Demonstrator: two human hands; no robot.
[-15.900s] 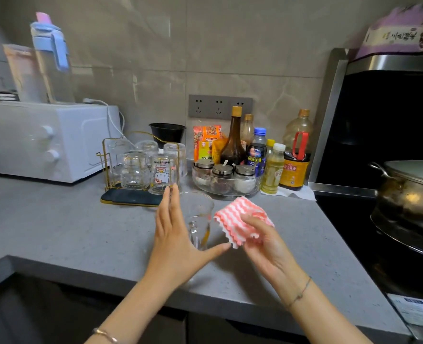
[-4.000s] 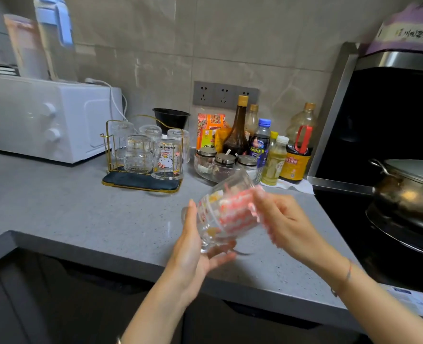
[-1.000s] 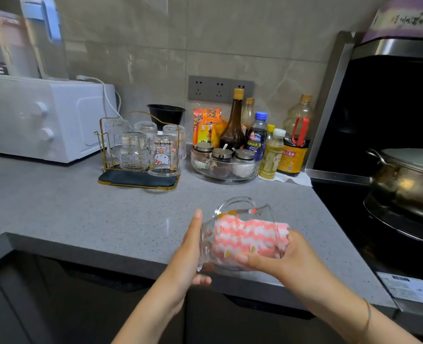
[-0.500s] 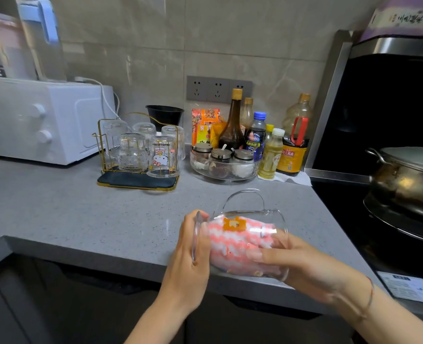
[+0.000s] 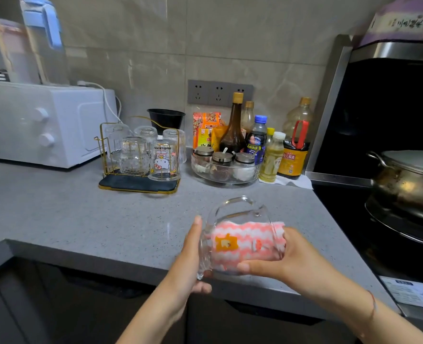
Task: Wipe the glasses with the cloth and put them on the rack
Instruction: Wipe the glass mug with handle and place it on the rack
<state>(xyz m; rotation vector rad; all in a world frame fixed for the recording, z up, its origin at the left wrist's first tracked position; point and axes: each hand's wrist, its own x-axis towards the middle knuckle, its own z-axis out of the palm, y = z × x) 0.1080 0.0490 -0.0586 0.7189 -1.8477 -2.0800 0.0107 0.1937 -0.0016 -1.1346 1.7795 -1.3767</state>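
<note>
Tightly, left grip (image 5: 189,256) cups glass (image 5: 206,247), right grip (image 5: 297,259) cloth (image 5: 250,234)

Fingers of right hand (image 5: 302,266) hidden behind cloth (image 5: 249,254) (pot (image 5: 409,187) cropped).

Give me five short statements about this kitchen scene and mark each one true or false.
1. The mug lies on its side with its handle up. True.
2. The pink striped cloth is inside the mug. True.
3. The mug stands on the rack. False: it is held above the counter's front edge, apart from the rack.
4. The glasses on the rack stand mouth up. False: they stand upside down.
5. The left hand rests flat on the counter. False: it holds the mug's base, while the right hand is at the mug's mouth with the cloth.
</note>
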